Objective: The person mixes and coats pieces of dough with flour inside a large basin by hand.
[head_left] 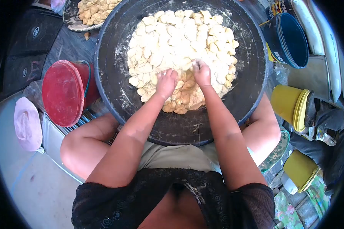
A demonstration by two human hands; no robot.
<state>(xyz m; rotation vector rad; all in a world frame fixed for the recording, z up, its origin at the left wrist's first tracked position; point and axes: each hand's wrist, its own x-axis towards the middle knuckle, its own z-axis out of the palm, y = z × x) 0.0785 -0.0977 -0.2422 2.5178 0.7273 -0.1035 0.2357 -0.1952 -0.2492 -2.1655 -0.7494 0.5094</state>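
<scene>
Your left hand [167,79] and right hand [202,72] sit just apart, fingers curled, at the near part of a heap of pale, powdery lumps [183,55]; whether they grip any, I cannot tell. Loose fingers would likely spare the lumps from squashing. Around your hands spreads a black tub [112,57]; beyond, leftward, is a red bucket [63,93].

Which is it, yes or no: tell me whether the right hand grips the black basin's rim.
No, the right hand is at the pale lumps, well inside the basin's rim.
</scene>
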